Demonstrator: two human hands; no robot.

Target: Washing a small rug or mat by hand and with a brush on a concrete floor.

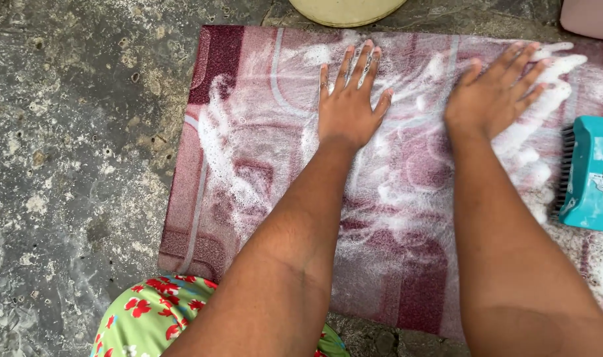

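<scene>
**Both palms lying flat on a soapy mat**

Across the middle of the frame, in the head view, you are spreading a maroon and pink patterned mat [248,198] over rough grey concrete ground [70,165], and white soap foam [407,192] is covering most of its surface. Your left hand [349,109] is pressing down near the upper centre of the frame, palm flat and fingers fanned wide, gripping nothing. Your right hand [496,92] is lying just to the right of it, also fully open and flat, its fingertips sinking into a thick streak of suds toward the upper right; it is holding nothing either. Both forearms are reaching up from the bottom edge.

At the right edge, a teal scrubbing brush [589,173] with dark bristles is resting on the mat, apart from your right hand. Along the top edge, the rim of a pale yellow basin [344,12] is showing, and a pink container [592,16] is sitting in the upper right corner. At the bottom left, green cloth with red flowers [149,317] is peeking in.
</scene>
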